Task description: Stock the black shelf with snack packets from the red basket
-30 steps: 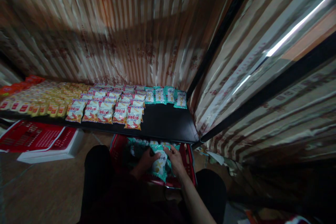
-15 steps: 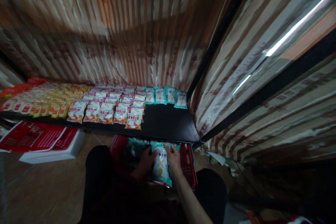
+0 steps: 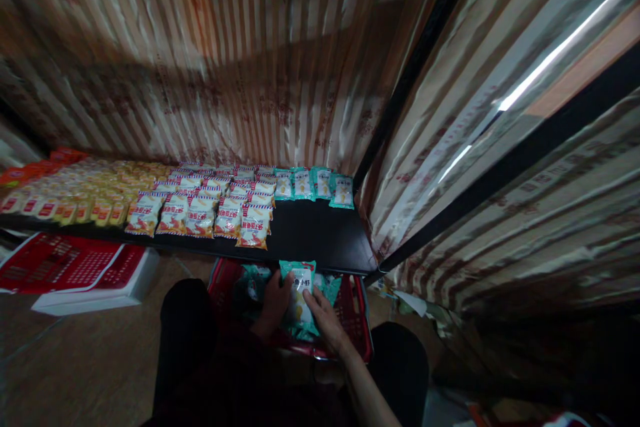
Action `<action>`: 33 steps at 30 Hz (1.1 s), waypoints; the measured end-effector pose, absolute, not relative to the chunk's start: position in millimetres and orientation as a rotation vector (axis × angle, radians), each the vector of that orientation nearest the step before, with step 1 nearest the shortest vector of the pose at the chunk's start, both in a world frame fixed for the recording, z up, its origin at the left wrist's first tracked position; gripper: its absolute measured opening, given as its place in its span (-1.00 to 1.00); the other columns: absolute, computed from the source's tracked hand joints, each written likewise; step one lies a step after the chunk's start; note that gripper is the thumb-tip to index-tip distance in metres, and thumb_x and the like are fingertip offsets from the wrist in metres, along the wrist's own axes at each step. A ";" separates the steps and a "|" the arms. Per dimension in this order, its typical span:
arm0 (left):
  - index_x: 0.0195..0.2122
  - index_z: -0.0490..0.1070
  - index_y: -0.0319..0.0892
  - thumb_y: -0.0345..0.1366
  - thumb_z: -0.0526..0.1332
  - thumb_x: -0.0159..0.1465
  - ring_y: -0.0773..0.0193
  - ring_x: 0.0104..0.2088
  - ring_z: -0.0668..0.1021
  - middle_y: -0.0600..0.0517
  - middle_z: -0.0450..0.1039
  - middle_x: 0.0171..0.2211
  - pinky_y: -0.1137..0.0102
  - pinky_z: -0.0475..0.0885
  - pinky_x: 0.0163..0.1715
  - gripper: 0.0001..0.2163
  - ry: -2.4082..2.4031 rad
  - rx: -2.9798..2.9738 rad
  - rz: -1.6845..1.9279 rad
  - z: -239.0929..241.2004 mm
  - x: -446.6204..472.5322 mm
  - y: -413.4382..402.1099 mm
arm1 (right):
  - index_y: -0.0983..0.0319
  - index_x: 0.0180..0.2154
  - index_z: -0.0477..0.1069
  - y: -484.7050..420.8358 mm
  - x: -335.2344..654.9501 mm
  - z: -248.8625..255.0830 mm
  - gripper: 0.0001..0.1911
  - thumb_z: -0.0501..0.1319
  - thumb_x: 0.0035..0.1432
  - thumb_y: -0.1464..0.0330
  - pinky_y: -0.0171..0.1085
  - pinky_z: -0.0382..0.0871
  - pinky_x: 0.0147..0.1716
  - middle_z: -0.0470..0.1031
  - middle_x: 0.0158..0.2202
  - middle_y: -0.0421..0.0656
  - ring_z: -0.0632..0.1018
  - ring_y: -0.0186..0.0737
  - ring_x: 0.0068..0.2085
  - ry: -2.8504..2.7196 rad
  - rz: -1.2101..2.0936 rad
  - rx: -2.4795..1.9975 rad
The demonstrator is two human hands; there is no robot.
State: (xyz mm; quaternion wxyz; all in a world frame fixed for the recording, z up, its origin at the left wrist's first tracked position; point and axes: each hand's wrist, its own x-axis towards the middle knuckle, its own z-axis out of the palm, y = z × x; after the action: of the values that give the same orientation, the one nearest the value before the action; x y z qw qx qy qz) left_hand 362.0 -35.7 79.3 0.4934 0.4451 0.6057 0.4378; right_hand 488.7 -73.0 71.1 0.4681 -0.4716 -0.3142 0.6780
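A green-and-white snack bag (image 3: 302, 292) is upright over the red basket (image 3: 356, 310) between my knees. My left hand (image 3: 276, 301) holds its left edge, thumb across the front. On the lower right side, my right hand (image 3: 325, 320) grips the same bag, its thumb on the front and the other fingers partly hidden. More green snack bags (image 3: 329, 287) lie in the basket around my hands. Above, on the black shelf (image 3: 320, 230), a short row of matching green bags (image 3: 303, 183) stands against the back.
Several white-and-orange snack bags (image 3: 229, 215) stand in rows on the shelf, with yellow packs (image 3: 103, 210) and orange packs (image 3: 30, 172) farther left. Black posts (image 3: 410, 80) and striped curtains (image 3: 225, 73) enclose the shelf. A white box (image 3: 107, 300) with red sheeting sits on the floor at left.
The bag in my hands has risen slightly toward the shelf edge. My right hand has slid from its top right corner down to the lower right side.
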 end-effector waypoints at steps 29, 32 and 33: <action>-0.45 0.37 -0.17 0.18 -0.07 0.16 0.14 -0.38 0.51 -0.11 0.50 -0.42 0.29 0.36 -0.32 -0.50 1.671 0.972 1.080 59.5 368.6 -19.8 | 0.18 0.12 0.28 -84.3 485.9 45.3 -0.22 0.41 -0.15 0.15 -0.12 0.38 -0.02 0.51 -0.02 -0.09 0.50 -0.05 0.01 -0.649 1.567 -1.201; -0.43 0.37 -0.16 0.15 -0.05 0.17 0.13 -0.36 0.52 -0.10 0.51 -0.40 0.29 0.37 -0.31 -0.53 1.686 0.997 1.065 56.3 367.9 -20.9 | 0.17 0.12 0.28 -87.0 485.6 46.8 -0.25 0.40 -0.13 0.17 -0.16 0.39 -0.02 0.54 -0.07 -0.14 0.52 -0.10 -0.02 -0.624 1.572 -1.185; -0.41 0.37 -0.16 0.13 -0.05 0.18 0.13 -0.35 0.52 -0.10 0.51 -0.39 0.29 0.38 -0.29 -0.55 1.689 1.010 1.064 56.0 367.9 -21.3 | 0.17 0.12 0.28 -88.0 485.2 47.4 -0.25 0.40 -0.12 0.18 -0.16 0.40 -0.04 0.55 -0.08 -0.14 0.53 -0.10 -0.04 -0.611 1.579 -1.183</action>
State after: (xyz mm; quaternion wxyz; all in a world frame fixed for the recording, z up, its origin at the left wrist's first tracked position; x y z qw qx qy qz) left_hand 367.9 -21.3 56.0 0.4371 0.4060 0.6792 0.4276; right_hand 485.2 -88.0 47.4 0.5126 -0.4917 -0.2541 0.6565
